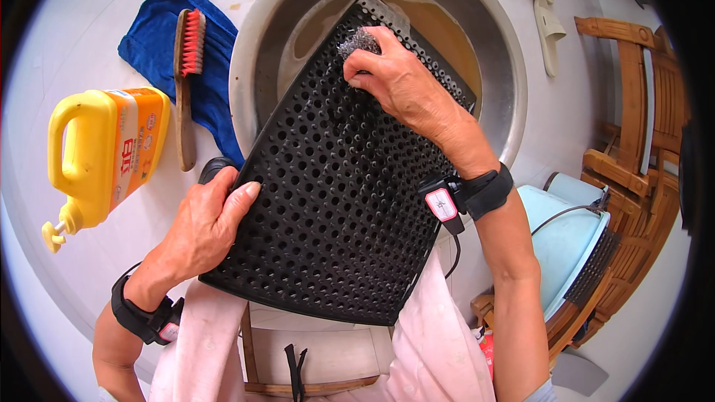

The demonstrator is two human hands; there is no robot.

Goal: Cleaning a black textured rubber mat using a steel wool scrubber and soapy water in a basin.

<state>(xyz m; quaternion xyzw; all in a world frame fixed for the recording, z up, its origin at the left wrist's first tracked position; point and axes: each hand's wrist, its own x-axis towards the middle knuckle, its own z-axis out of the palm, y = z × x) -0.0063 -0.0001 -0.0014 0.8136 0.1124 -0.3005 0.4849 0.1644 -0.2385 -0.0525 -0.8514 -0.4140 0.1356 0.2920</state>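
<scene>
A black rubber mat (pixel 328 201) full of round holes leans from my lap into a wide metal basin (pixel 500 52), its far end in brownish water (pixel 448 26). My left hand (pixel 202 217) grips the mat's left edge, thumb on top and fingers underneath. Near the mat's far end, my right hand (pixel 398 82) pinches a steel wool scrubber (pixel 359 43) against the holed surface. Part of the scrubber is hidden by my fingers. Black straps with small devices circle both my wrists.
To the left stand a yellow pump jug (pixel 97 149) and a wooden brush (pixel 184 97) with red bristles, lying on a blue cloth (pixel 153 30). Pale slippers (pixel 547 33) lie at the far right. A light blue tub (pixel 555 234) and wooden chairs (pixel 633 104) stand on the right.
</scene>
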